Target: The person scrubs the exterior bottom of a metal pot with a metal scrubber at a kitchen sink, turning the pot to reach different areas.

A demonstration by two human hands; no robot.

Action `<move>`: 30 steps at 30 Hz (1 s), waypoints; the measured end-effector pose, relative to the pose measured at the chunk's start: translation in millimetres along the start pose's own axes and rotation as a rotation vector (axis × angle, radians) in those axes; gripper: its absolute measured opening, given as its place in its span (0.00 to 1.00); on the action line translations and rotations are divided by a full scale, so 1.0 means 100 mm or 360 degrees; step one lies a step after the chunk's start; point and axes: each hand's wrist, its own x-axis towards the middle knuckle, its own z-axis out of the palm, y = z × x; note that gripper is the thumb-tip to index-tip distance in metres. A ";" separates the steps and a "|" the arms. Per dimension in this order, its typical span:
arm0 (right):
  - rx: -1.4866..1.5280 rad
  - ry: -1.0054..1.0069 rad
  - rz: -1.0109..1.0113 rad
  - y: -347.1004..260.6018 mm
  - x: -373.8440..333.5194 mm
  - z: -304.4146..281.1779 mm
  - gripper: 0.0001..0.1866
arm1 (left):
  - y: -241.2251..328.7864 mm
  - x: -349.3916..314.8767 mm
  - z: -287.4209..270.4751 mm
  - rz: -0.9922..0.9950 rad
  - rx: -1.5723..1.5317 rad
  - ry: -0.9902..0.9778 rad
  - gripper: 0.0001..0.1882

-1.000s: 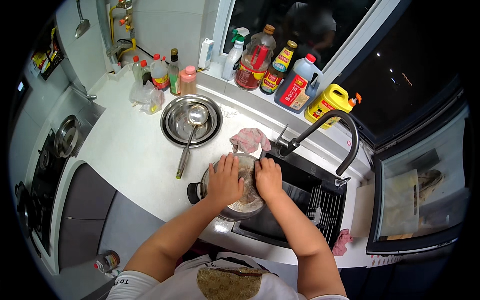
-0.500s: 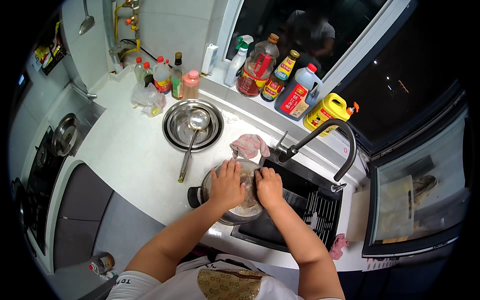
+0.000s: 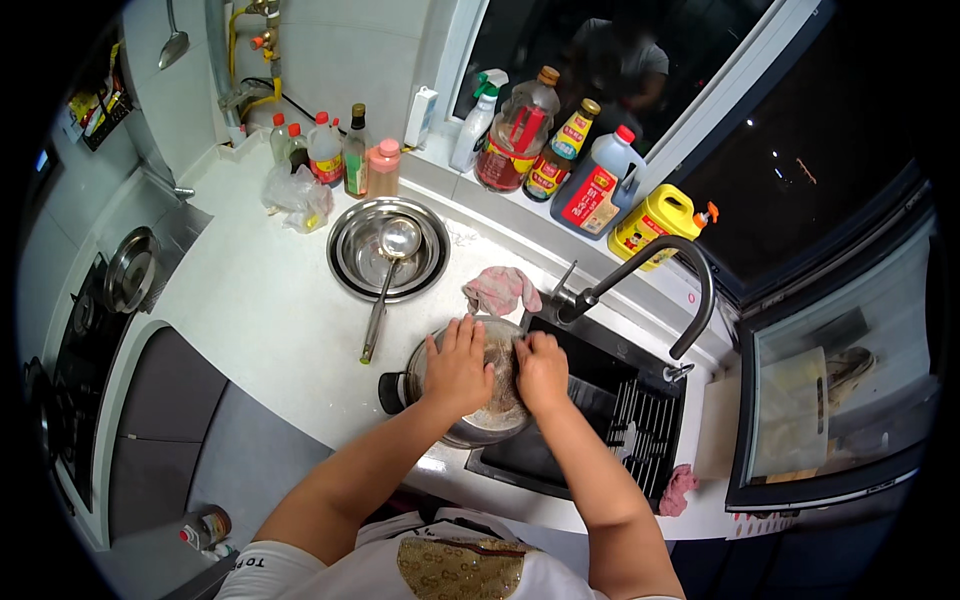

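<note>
A round metal pot (image 3: 498,405) sits on the near part of the white counter (image 3: 250,300), at the left edge of the black sink (image 3: 585,350). Its top side has brown stains, and a black handle (image 3: 392,393) sticks out to the left. The left hand (image 3: 460,372) lies flat on the pot, so the pot is right under its fingers. Those fingers are long and a little bit apart, and the thumb points right. The right hand (image 3: 541,372) is on the pot's right side with its fingers bent in. I cannot tell if they pinch something small. A pink cloth (image 3: 502,290) lies just past the pot. Farther left, a ladle (image 3: 399,240) rests in shiny metal bowls (image 3: 345,270).
</note>
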 end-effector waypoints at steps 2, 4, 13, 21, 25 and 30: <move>0.0002 -0.0002 -0.0026 -0.06 -0.16 -0.10 0.10 | -0.01 0.01 0.03 0.0003 0.0008 0.0036 0.36; 0.0016 0.0009 0.0005 -0.06 -0.19 -0.11 0.10 | 0.00 0.00 0.03 0.0004 0.0024 0.0024 0.36; -0.0030 -0.0040 0.0048 -0.05 -0.16 -0.07 0.11 | 0.00 0.02 0.01 -0.0007 -0.0005 0.0011 0.35; 0.0198 0.0086 0.0381 0.17 -0.01 0.05 0.14 | 0.05 0.02 0.01 0.0032 0.0011 0.0025 0.35; 0.0514 0.0205 0.0435 0.23 -0.39 -0.01 0.16 | 0.03 0.03 0.03 0.0022 0.0028 0.0026 0.35; 0.1143 0.0489 0.0943 -0.23 -1.27 0.01 0.16 | 0.05 0.00 0.07 0.0018 0.0087 -0.0032 0.35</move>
